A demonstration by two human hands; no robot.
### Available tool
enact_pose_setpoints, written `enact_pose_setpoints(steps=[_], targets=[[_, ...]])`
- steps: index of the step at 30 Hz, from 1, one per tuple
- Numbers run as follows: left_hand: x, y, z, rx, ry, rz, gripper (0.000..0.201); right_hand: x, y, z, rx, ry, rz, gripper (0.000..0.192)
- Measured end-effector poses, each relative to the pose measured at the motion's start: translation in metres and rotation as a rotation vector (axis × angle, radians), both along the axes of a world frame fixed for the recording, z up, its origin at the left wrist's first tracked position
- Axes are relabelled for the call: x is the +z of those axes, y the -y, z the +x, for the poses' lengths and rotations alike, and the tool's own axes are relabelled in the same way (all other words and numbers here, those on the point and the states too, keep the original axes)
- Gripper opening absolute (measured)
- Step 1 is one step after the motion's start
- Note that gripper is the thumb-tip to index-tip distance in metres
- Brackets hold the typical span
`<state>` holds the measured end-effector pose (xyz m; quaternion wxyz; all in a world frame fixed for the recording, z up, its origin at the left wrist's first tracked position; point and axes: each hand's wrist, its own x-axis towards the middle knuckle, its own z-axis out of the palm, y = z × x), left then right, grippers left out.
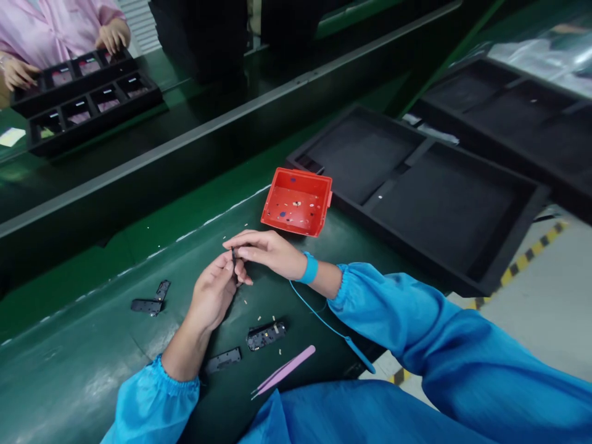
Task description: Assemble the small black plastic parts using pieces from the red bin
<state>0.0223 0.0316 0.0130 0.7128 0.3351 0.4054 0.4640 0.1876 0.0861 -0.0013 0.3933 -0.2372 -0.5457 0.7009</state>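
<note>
The left hand point(215, 290) pinches a slim black piece point(233, 256) between thumb and fingers, while the right hand point(272, 254) bends over its upper end, whether gripping I cannot tell. From that piece, an open red plastic bin point(291, 193) sits at two o'clock, pink pointed tweezers point(295, 363) at five, and flat black parts point(145, 306) at eight.

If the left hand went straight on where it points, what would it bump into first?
Probably the right hand, whose fingers lie just ahead by the black part; exact depth is unclear.
</note>
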Motion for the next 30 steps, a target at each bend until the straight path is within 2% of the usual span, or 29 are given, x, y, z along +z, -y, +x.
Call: enact_pose_setpoints(steps=[2, 4, 6, 9, 11, 15, 17, 23, 30], targets=[[0.001, 0.0, 0.0, -0.037, 0.043, -0.039, 0.023, -0.003, 0.001, -0.002, 0.061, -0.034, -0.077, 0.03], [0.0, 0.001, -0.003, -0.046, -0.02, -0.021, 0.026, -0.005, 0.0, -0.003, 0.074, -0.038, -0.09, 0.028], [-0.002, 0.002, -0.006, -0.019, -0.165, 0.029, 0.033, -0.007, -0.002, -0.002, 0.003, 0.037, -0.028, 0.022], [-0.004, 0.005, -0.01, 0.0, -0.434, 0.106, 0.038, -0.006, -0.002, 0.0, -0.162, 0.259, 0.153, 0.011], [-0.005, 0.006, -0.01, -0.002, -0.552, 0.136, 0.038, -0.004, -0.001, 0.0, -0.21, 0.346, 0.23, 0.01], [-0.007, 0.008, -0.005, 0.043, -0.551, 0.111, 0.042, -0.001, 0.007, -0.005, -0.295, 0.335, 0.135, 0.014], [-0.006, 0.008, -0.002, 0.059, -0.594, 0.137, 0.038, 0.0, 0.012, -0.008, -0.347, 0.339, 0.09, 0.018], [0.001, 0.01, 0.001, 0.039, -0.846, 0.301, 0.026, 0.004, 0.024, -0.013, -0.42, 0.462, 0.347, 0.005], [-0.001, 0.011, 0.0, 0.026, -0.909, 0.339, 0.027, 0.003, 0.023, -0.013, -0.391, 0.422, 0.248, 0.002]])
